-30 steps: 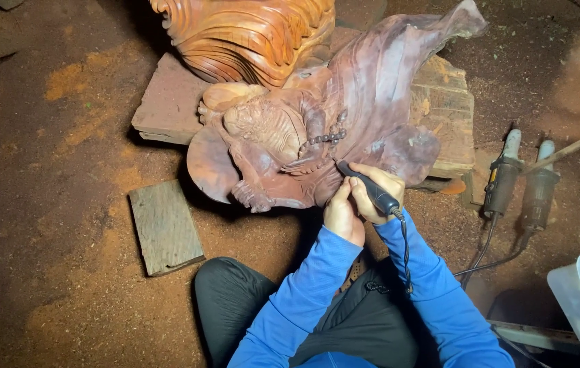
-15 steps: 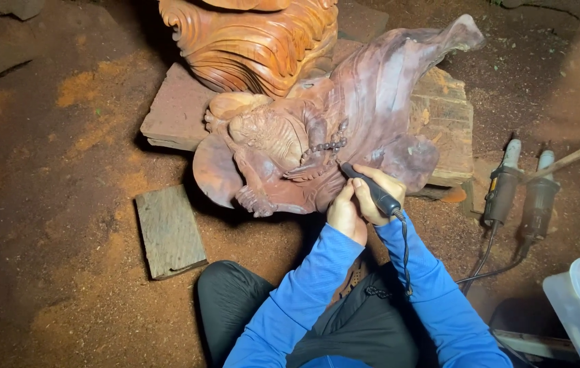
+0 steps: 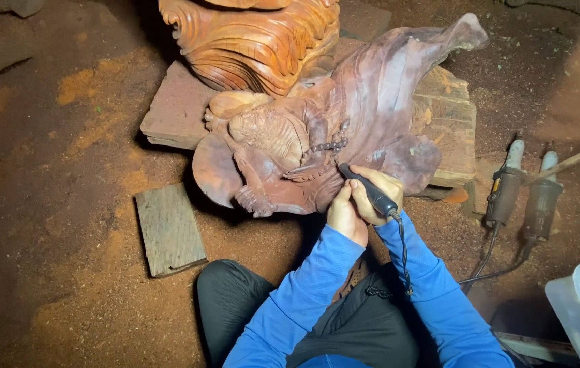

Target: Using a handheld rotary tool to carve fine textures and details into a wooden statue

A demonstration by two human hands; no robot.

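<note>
Clear plastic bin [image 3: 579, 310], yellow label, at floor's lower right. Reddish-brown carved figure [image 3: 317, 143] lies on boards [image 3: 450, 112]. Right hand [image 3: 375, 194] grips black rotary tool [image 3: 368, 191] against it; left hand [image 3: 343, 215] curled, steadying.

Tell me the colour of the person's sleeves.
Bright blue sleeves, seen in the head view.

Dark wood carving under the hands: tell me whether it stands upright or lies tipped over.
Tipped over. The dark wood carving lies on its side, propped across a wooden slab, while the right hand holds a black rotary tool against it.
</note>
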